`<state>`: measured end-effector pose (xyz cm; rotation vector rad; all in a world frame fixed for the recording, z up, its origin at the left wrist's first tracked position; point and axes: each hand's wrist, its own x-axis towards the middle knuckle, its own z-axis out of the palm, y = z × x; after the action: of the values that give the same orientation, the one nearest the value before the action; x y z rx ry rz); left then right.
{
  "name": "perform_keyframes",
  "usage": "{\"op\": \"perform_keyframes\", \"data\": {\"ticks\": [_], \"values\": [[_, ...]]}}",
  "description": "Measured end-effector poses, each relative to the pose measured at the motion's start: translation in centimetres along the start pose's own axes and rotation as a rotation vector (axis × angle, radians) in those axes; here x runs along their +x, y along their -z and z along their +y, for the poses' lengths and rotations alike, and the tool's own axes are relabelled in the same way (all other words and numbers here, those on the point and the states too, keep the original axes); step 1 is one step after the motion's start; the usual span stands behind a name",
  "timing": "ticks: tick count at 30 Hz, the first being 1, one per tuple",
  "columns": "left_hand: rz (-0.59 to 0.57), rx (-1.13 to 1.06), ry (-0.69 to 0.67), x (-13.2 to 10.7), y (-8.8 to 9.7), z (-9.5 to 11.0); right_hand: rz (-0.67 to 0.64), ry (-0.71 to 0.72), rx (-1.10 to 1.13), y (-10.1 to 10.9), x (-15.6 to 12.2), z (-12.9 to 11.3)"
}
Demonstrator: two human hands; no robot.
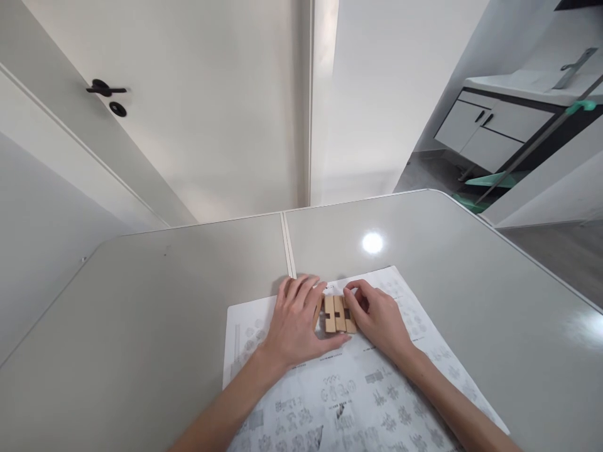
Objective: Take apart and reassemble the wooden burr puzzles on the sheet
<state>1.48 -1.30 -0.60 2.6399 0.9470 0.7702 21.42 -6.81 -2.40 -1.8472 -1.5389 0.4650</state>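
Several small notched wooden puzzle bars (336, 313) lie side by side on a printed instruction sheet (348, 395) on the grey table (155, 314). My left hand (296, 323) rests flat against their left side, fingers stretched forward and thumb under the near ends. My right hand (379, 317) sits at their right side with fingers curled, fingertips pinching the rightmost bar. Both forearms come in from the bottom edge.
The table has a seam (287, 248) running down its middle and rounded far corners. Behind it stands a white door with a black handle (106, 89). At the right are a white cabinet (490, 129) and green mop parts (490, 182) on the floor.
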Motion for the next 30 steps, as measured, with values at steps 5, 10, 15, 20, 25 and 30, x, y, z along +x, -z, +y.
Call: {"op": "perform_keyframes", "data": {"ticks": [5, 10, 15, 20, 25, 30], "values": [[0.137, -0.062, -0.196, 0.0, 0.2, 1.5, -0.080, 0.042, 0.080, 0.1, -0.2, -0.4], [0.098, -0.099, -0.493, -1.0, -1.0, 3.4, -0.160, 0.095, 0.187, -0.1, -0.6, -0.9], [-0.043, -0.162, -0.576, -2.7, -2.5, 4.7, -0.206, 0.220, 0.236, -0.3, -0.9, -1.3], [-0.064, -0.208, -0.635, -3.3, -3.2, 5.6, -0.353, 0.397, 0.278, 0.1, -1.2, -2.3], [-0.116, -0.220, -0.621, -3.8, -3.7, 6.1, -0.396, 0.356, 0.366, 0.1, -1.3, -2.4], [-0.185, -0.286, -0.489, -4.1, -3.8, 5.5, -0.312, 0.125, 0.466, -0.4, -1.3, -1.9]]}}
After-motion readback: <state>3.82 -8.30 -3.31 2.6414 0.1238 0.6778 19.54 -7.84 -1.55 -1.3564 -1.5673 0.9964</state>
